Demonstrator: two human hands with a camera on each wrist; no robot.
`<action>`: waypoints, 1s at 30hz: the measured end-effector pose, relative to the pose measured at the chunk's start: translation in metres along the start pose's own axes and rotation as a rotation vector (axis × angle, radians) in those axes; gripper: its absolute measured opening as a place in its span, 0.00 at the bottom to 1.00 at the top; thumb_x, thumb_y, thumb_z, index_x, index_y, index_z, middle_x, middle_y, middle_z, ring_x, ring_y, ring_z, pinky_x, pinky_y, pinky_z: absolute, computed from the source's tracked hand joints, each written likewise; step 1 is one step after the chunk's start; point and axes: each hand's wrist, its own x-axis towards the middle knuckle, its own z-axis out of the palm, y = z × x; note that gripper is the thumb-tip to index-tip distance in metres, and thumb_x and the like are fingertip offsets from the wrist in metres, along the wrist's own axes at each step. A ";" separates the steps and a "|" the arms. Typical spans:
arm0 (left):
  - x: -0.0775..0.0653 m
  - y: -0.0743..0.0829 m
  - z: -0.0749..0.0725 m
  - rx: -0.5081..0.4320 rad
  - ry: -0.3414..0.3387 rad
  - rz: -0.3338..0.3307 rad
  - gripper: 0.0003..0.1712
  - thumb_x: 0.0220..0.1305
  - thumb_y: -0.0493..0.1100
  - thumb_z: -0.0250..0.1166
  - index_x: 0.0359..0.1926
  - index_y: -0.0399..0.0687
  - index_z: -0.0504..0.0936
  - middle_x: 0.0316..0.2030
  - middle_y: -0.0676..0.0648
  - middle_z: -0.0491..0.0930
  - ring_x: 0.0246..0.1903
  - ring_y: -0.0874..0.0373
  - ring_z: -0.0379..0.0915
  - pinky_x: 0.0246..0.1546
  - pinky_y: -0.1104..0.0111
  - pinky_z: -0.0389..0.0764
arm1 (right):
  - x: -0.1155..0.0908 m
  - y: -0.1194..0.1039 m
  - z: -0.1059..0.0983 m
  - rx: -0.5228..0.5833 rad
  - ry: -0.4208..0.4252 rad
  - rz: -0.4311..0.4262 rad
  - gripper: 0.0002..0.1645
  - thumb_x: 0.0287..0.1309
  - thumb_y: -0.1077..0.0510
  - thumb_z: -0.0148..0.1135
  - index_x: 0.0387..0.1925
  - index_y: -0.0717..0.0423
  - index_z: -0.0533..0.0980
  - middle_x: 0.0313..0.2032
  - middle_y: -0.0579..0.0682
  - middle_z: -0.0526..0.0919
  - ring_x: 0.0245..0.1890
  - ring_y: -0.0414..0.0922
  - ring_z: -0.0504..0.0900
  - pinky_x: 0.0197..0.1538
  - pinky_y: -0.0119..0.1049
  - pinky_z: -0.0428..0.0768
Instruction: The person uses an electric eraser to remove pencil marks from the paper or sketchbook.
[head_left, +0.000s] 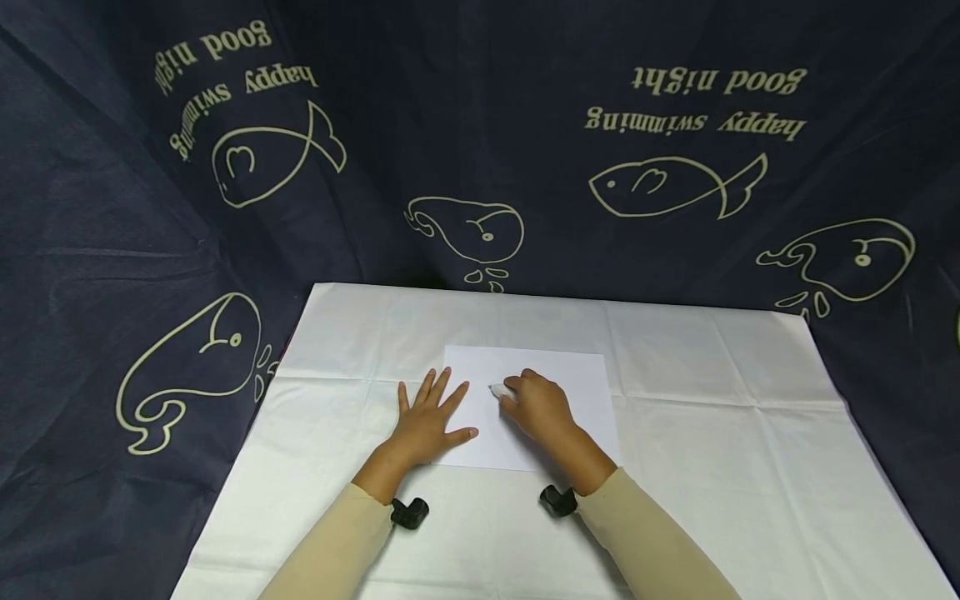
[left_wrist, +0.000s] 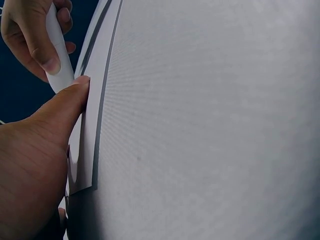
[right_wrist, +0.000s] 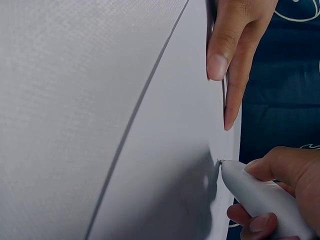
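Observation:
A white sheet of paper (head_left: pixel 585 379) lies on the white-covered table. My left hand (head_left: pixel 423 429) rests on its left part with fingers spread, the thumb near the lower left of the sheet. Over the middle of the paper, my right hand (head_left: pixel 542 408) grips a thick white pen (right_wrist: pixel 265 197) with a small dark tip. In the right wrist view the tip meets the paper, or nearly so, beside a tiny dark mark. The left wrist view shows the pen's smooth white body (left_wrist: pixel 61 75) behind my left thumb. The right palm covers the pen's rear end.
A creased white cloth (head_left: pixel 712 467) covers the table around the sheet. Behind and beside it hangs a dark blue cloth (head_left: pixel 555 50) printed with fish, whales and lettering. A black wrist camera (head_left: pixel 409 513) sits on the left wrist, another (head_left: pixel 558 501) on the right.

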 end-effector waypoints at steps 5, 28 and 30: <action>0.000 0.000 0.000 -0.004 0.000 -0.003 0.47 0.67 0.70 0.59 0.79 0.60 0.57 0.82 0.42 0.42 0.81 0.39 0.31 0.70 0.27 0.32 | 0.000 0.000 0.000 0.001 0.009 -0.007 0.18 0.61 0.52 0.69 0.50 0.56 0.86 0.40 0.56 0.87 0.39 0.55 0.88 0.44 0.50 0.86; 0.000 0.000 -0.001 -0.004 -0.009 -0.002 0.47 0.67 0.70 0.59 0.80 0.60 0.56 0.82 0.42 0.40 0.81 0.39 0.30 0.70 0.27 0.32 | 0.005 -0.003 -0.007 -0.055 -0.012 -0.030 0.18 0.59 0.52 0.71 0.48 0.56 0.87 0.39 0.57 0.88 0.36 0.56 0.89 0.40 0.49 0.87; 0.000 0.000 0.000 -0.008 -0.003 0.002 0.47 0.67 0.70 0.59 0.80 0.60 0.56 0.82 0.42 0.41 0.81 0.39 0.31 0.70 0.27 0.32 | 0.006 -0.003 -0.007 -0.060 -0.010 -0.032 0.18 0.59 0.52 0.71 0.48 0.56 0.87 0.39 0.57 0.88 0.36 0.56 0.89 0.39 0.48 0.86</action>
